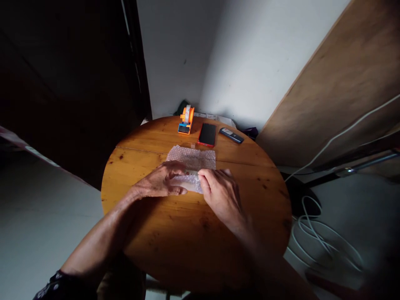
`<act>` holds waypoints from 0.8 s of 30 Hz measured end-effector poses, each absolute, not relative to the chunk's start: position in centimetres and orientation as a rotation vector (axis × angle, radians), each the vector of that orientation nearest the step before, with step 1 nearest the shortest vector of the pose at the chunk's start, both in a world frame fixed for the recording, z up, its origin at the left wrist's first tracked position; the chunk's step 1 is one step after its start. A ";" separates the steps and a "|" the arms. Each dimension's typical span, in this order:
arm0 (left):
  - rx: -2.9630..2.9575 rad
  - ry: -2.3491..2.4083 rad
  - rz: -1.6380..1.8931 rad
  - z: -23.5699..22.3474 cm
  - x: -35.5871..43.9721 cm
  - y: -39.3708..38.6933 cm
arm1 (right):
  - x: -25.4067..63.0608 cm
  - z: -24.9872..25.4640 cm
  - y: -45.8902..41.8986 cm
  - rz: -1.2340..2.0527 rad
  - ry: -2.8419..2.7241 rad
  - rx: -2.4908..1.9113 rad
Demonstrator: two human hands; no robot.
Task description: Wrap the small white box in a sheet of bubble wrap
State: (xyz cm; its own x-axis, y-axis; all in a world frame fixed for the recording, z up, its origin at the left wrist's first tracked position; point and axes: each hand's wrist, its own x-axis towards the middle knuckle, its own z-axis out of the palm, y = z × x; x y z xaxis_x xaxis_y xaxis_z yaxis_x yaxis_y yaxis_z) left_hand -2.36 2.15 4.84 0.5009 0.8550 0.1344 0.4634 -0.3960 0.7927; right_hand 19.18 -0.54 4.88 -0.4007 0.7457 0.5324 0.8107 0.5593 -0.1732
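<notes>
A sheet of clear bubble wrap point(196, 157) lies on the round wooden table, its near part folded over into a small bundle. Something with a printed strip shows between the layers, too small to make out. My left hand point(164, 180) grips the left side of the bundle, fingers over the top and thumb along the near edge. On the other side, my right hand point(221, 192) pinches the right edge of the bubble wrap between thumb and curled index finger; its other fingers are partly hidden.
Behind the bubble wrap stand an orange tape dispenser point(186, 119) with a blue part, a red-edged smartphone point(207, 134) and a dark handset point(231, 135). The wooden table point(200, 237) is close to a white wall. A coiled white cable point(315, 233) lies on the floor at right.
</notes>
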 end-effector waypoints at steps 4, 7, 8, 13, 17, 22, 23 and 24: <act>1.875 1.144 0.765 3.4 -1.3 2.4 | 20.1 4.6 -0.1 0.164 -2.141 -1.238; 1.733 1.126 0.813 2.7 -1.0 2.7 | 21.0 5.1 0.2 0.426 -2.113 -1.297; 1.701 1.118 0.825 2.5 -1.0 2.8 | 21.2 5.4 0.5 0.492 -2.128 -1.322; 1.571 1.156 0.865 2.0 -0.6 3.4 | 21.6 6.8 3.1 0.630 -2.287 -1.357; 1.461 1.091 0.897 2.1 -0.2 3.6 | 21.6 6.7 4.8 0.815 -2.289 -1.347; 1.429 1.057 0.863 2.6 0.0 3.3 | 22.5 4.7 5.3 0.909 -2.236 -1.345; 1.434 1.073 0.853 2.6 0.0 3.3 | 22.6 4.4 5.2 0.901 -2.226 -1.357; 1.443 1.090 0.844 2.6 0.0 3.3 | 22.7 4.3 5.1 0.868 -2.214 -1.374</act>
State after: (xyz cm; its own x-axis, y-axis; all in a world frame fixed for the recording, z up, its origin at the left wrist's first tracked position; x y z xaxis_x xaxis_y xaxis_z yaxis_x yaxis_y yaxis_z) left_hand 0.04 3.25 2.63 0.3257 0.9432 -0.0657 0.1722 0.0091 0.9850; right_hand 22.68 5.13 4.30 -0.4417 0.8971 0.0061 0.6540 0.3267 -0.6823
